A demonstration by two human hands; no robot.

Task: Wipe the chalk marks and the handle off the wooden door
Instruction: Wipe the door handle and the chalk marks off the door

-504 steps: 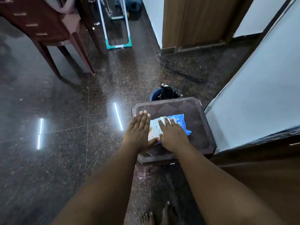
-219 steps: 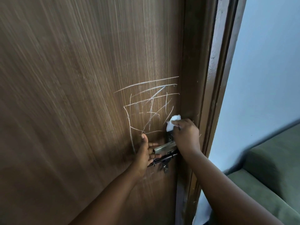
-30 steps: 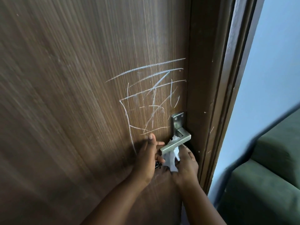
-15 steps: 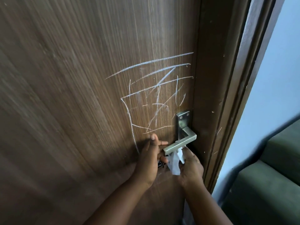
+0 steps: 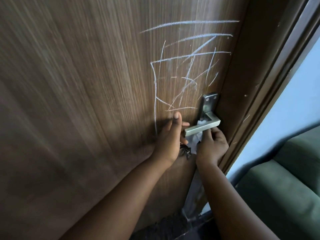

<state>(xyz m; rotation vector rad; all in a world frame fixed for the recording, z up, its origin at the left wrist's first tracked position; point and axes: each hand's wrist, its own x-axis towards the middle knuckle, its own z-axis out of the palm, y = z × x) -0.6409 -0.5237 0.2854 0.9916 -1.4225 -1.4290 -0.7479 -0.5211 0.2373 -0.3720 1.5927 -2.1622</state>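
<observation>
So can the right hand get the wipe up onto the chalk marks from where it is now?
Probably yes. The right hand pinches the white wipe under the handle, and the chalk marks lie just above on bare door. Only the handle lever sits between them, so it must go around it.

No readable text, label, brand or number appears anywhere. The only markings are white chalk marks (image 5: 187, 70) on the wooden door (image 5: 78, 101): loose crossing lines and a rough box shape above the handle (image 5: 202, 128), forming no letters or digits that can be made out.
</observation>
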